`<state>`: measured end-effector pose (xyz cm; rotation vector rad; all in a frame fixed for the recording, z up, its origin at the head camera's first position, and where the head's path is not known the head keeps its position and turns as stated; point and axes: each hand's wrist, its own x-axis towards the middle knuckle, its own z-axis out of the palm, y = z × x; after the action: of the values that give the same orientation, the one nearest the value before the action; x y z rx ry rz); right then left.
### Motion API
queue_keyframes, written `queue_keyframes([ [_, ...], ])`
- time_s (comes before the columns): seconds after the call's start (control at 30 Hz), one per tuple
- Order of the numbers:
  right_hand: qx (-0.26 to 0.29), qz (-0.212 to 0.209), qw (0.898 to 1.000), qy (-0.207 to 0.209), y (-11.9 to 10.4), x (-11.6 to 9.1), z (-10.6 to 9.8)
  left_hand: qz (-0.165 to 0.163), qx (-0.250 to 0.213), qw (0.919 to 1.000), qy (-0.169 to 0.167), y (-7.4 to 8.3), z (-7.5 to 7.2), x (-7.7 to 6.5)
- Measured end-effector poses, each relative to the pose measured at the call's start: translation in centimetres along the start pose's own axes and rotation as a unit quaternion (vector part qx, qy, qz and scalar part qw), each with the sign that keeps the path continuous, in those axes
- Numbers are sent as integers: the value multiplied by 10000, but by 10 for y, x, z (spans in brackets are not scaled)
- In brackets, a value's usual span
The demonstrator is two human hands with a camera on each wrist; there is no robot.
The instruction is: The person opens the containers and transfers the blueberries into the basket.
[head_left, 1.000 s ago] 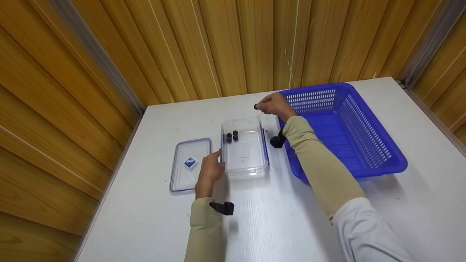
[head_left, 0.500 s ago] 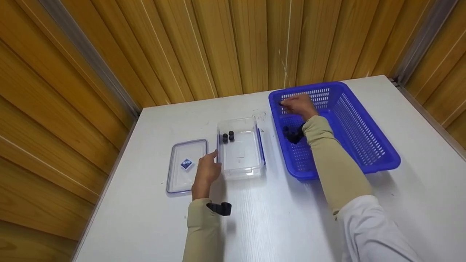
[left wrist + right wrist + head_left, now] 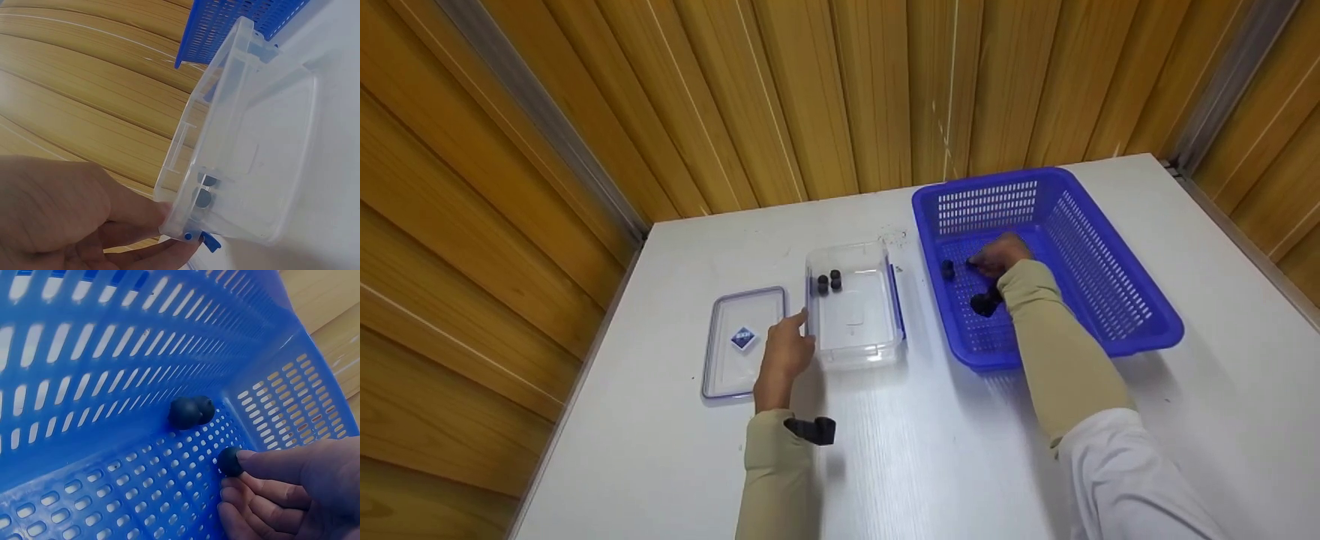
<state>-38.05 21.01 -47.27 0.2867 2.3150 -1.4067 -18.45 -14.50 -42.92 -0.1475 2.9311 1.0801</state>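
In the head view, my right hand [image 3: 1001,255] is down inside the blue basket [image 3: 1117,251]. Its thumb and fingers pinch a dark, round blueberry [image 3: 230,462] just above the perforated floor. Two more blueberries [image 3: 185,413] lie side by side against the basket's long wall. My left hand [image 3: 789,349] grips the left edge of a clear plastic container [image 3: 861,351], with the thumb at the rim beside a blue latch [image 3: 211,242]. Several blueberries [image 3: 829,282] sit together in that container's far left part, seen only through the cloudy wall in the left wrist view.
A clear lid [image 3: 720,375] with a blue diamond label [image 3: 743,338] lies flat left of the container. The white table [image 3: 915,450] meets a yellow wood-patterned wall [image 3: 780,105] at the back. Small specks [image 3: 894,237] dot the table between container and basket.
My right hand has moved right over the basket's rim and down into it, carrying the blueberry. My left hand stays at the container. The head view has shifted slightly.
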Motion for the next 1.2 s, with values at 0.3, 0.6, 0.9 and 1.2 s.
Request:
queue_keyframes([
  [0.3, 251, 90, 9996, 49, -21, -44, 4, -68, -155, 9998, -51, -1, -1, -1],
  [0.6, 621, -93, 9971, 421, -35, -47, 9, -20, -156, 9998, -72, -1, 0, -1],
  [0.9, -1209, -1301, 9728, 1490, -90, -58, 30, -55, -150, 9998, -67, 0, 0, 0],
  [1.2, -1176, -1706, 9652, 1595, -123, -72, 63, -137, -130, 9998, -67, -1, 0, 0],
])
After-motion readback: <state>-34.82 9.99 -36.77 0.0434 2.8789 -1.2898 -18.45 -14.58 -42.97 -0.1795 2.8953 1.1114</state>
